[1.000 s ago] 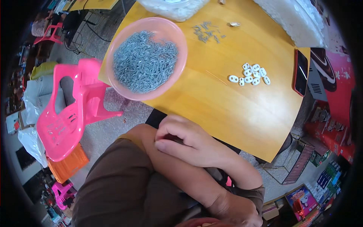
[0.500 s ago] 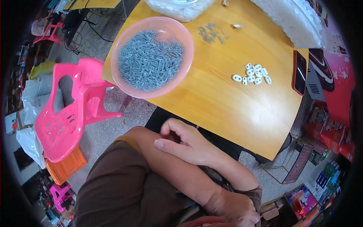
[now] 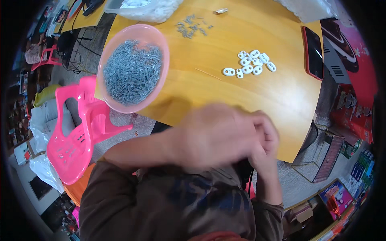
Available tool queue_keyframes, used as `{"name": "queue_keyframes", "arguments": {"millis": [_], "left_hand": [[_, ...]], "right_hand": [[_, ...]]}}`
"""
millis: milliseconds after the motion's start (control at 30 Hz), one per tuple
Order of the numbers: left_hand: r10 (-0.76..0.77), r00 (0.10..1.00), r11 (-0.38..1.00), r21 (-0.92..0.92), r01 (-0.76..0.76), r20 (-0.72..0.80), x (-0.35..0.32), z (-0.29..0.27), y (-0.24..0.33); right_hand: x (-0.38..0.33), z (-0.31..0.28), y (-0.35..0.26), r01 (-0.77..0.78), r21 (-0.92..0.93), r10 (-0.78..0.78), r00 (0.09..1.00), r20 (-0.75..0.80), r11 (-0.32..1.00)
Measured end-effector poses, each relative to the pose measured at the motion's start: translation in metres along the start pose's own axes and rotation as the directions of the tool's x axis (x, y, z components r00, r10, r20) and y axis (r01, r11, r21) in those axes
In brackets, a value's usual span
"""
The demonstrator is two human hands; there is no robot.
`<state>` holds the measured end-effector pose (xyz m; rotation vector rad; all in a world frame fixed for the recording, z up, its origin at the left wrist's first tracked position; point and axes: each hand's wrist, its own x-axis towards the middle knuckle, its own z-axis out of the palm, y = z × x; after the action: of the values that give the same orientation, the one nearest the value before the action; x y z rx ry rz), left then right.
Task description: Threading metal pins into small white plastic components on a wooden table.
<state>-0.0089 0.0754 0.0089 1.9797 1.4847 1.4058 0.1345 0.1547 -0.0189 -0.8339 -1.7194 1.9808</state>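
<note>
Two hands meet at the bench point(image 3: 225, 96) edge: left hand point(image 3: 213, 134) blurred over right hand point(image 3: 265, 140); I cannot tell their grip. Likely between pieces; next pick from white toggles point(image 3: 249, 66).

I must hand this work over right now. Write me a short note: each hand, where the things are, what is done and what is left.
Left hand: blurred, at the table's near edge, laid over the right hand. Whether either holds a part cannot be seen.
Things: pink bowl of small grey metal pieces at far left; a few loose metal pieces farther back; white oval parts clustered at right centre; a dark phone beside them.
Done: a small white cluster lies out.
Left: the bowl looks nearly full.
</note>
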Motion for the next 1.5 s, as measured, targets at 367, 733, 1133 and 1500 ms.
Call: {"name": "queue_keyframes", "arguments": {"millis": [367, 733, 1133, 1500], "left_hand": [[-0.302, 0.953, 0.824, 0.495, 0.274, -0.026, 0.028, 0.007, -0.065], [-0.358, 0.927, 0.832, 0.490, 0.261, 0.113, 0.046, -0.004, -0.072], [-0.210, 0.966, 0.903, 0.349, 0.251, -0.149, 0.020, -0.009, -0.045], [-0.266, 0.935, 0.958, 0.047, 0.284, -0.233, -0.056, -0.020, -0.042]], "right_hand": [[0.012, -0.012, 0.006, 0.337, -0.455, -0.390, 0.921, -0.024, 0.824], [0.011, -0.015, 0.007, 0.357, -0.450, -0.383, 0.923, 0.034, 0.819], [0.055, -0.011, -0.044, 0.273, -0.530, -0.289, 0.956, 0.054, 0.803], [0.174, 0.036, -0.042, 0.554, -0.799, -0.495, 0.775, 0.392, 0.235]]}}
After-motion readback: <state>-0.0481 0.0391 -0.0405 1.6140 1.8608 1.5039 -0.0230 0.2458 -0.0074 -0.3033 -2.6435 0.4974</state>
